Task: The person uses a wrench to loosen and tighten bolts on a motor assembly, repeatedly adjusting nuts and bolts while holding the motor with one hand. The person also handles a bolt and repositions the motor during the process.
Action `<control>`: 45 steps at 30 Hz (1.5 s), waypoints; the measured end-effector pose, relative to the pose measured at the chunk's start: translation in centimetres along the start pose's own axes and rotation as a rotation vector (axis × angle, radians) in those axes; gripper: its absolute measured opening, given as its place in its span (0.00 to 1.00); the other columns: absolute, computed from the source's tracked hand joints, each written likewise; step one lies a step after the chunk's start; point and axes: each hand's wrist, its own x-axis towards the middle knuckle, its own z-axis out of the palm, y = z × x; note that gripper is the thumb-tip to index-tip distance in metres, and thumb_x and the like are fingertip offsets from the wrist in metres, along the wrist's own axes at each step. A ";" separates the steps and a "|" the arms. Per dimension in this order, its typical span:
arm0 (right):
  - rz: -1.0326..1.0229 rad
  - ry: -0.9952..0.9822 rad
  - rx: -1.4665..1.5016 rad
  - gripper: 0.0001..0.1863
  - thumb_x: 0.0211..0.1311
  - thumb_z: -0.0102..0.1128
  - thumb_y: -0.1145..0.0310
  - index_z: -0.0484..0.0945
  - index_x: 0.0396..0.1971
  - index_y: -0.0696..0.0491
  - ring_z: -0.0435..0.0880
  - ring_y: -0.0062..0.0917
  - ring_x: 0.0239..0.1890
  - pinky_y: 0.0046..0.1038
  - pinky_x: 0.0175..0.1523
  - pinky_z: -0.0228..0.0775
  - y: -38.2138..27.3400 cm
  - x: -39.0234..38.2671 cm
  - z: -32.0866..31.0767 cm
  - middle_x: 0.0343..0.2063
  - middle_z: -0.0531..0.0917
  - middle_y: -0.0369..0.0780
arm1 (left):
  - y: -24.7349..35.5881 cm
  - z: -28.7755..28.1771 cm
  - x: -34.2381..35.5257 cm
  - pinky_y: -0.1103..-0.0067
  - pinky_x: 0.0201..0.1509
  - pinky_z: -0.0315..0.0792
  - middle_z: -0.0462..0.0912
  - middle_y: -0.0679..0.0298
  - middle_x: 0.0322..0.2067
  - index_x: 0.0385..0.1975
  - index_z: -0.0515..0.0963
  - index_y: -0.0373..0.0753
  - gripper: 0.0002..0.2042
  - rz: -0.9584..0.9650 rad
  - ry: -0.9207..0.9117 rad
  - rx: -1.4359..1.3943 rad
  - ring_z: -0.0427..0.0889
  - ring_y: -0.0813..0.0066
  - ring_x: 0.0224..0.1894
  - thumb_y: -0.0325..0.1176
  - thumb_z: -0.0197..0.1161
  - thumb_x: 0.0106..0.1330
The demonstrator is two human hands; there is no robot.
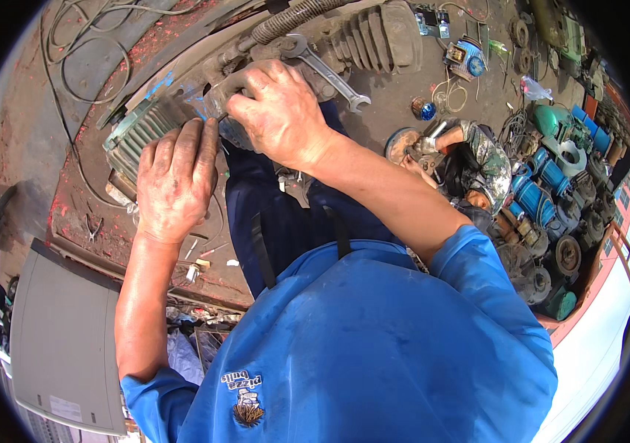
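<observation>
My left hand [177, 176] lies with its fingers stretched together on the right side of a grey-green finned motor housing [136, 139]. My right hand [279, 112] is bent over the dirty metal machine just beyond my legs, thumb and fingers curled in. Near its thumb tip shows a small dark piece; what the fingers hold, if anything, I cannot make out. Beside that hand a large steel wrench [327, 71] rests slantwise on the machine. Blue smears mark the metal between my hands. A dusty finned casting [383, 40] lies farther right, and a ribbed flexible hose [293, 21] runs along the far side.
At right, another person in a camouflage sleeve [486, 151] handles a round metal disc [402, 145]. Behind them are piled motors [532, 196]. A small blue motor [467, 57] stands farther off. Pliers [93, 227] and cables [71, 140] lie at left, near a grey cabinet [64, 332].
</observation>
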 end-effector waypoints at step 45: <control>0.065 0.316 0.173 0.11 0.57 0.59 0.54 0.82 0.20 0.41 0.74 0.36 0.53 0.58 0.62 0.58 0.0 -1.8 3.1 0.38 0.80 0.35 | 3.8 2.3 0.9 0.74 0.39 0.69 0.77 0.64 0.31 0.47 0.78 0.31 0.25 -0.826 0.126 -0.592 0.74 0.72 0.34 0.54 0.53 0.79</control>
